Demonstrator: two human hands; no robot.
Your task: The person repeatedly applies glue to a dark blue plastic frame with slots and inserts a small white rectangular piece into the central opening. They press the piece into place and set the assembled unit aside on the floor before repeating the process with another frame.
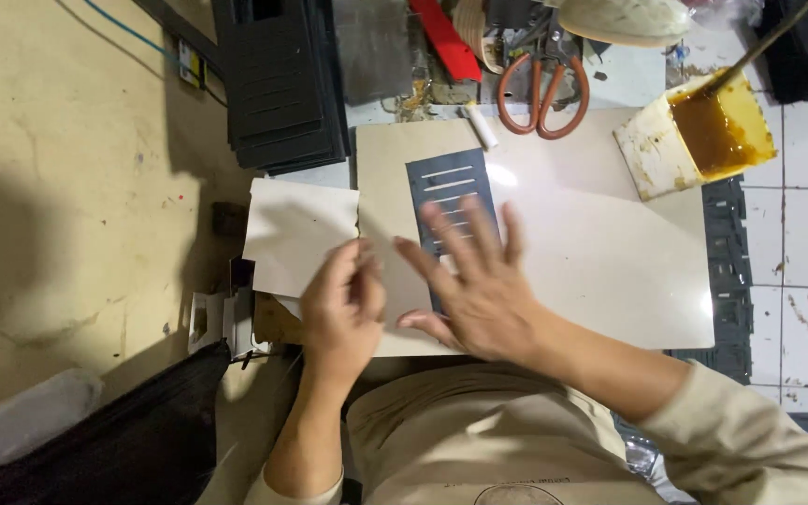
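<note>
My right hand (474, 276) lies flat with fingers spread on a dark slotted piece (449, 185), pressing it onto a beige sheet (390, 173) on the white board (600, 243). My left hand (343, 304) sits at the sheet's left edge, fingers curled, pinching the edge of a pale cardboard sheet (296, 234) that sticks out to the left. The lower part of the slotted piece is hidden under my right hand.
A tray of brown glue (703, 131) with a stick in it stands at the back right. Orange-handled scissors (540, 93) lie behind the board. A stack of black slotted pieces (278, 84) sits at the back left. More black pieces (727, 262) lie along the board's right side.
</note>
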